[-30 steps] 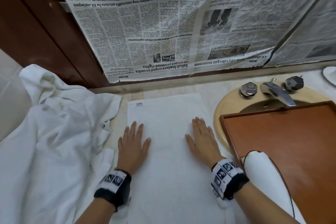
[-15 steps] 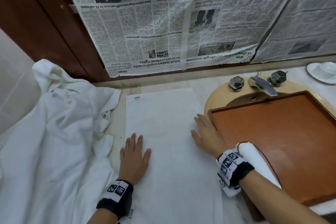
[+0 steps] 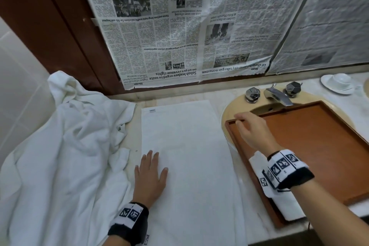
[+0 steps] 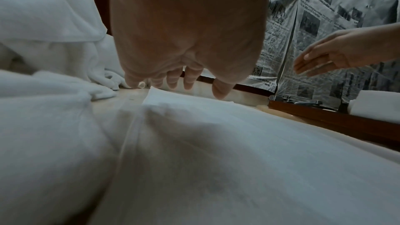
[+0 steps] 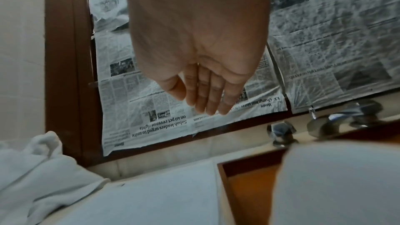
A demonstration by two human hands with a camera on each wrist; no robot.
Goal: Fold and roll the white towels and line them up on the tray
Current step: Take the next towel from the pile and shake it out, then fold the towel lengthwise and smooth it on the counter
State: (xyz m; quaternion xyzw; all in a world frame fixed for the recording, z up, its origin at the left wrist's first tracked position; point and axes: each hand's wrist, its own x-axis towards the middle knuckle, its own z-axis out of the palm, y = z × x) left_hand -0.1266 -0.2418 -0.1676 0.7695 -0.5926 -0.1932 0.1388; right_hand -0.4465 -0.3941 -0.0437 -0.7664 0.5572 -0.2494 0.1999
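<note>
Newspaper-covered wall behind the worktop (image 3: 231,166), flat towel (image 3: 189,156) spread out, right hand lifting away.

Right hand (image 3: 253,132) has left the towel and now hangs in the air over the tray (image 3: 319,142) corner, fingers straight and relaxed, holding nothing; left hand (image 3: 149,177) stays flat, palm pressing the towel's left edge. Right wrist view shows the rolled towel (image 5: 337,186) close up in the tray; the head view mostly hides it under the wrist. Crumpled pile (image 3: 60,156) sits left.

White towel (image 3: 187,156), reddish-brown tray (image 3: 319,146)
</note>
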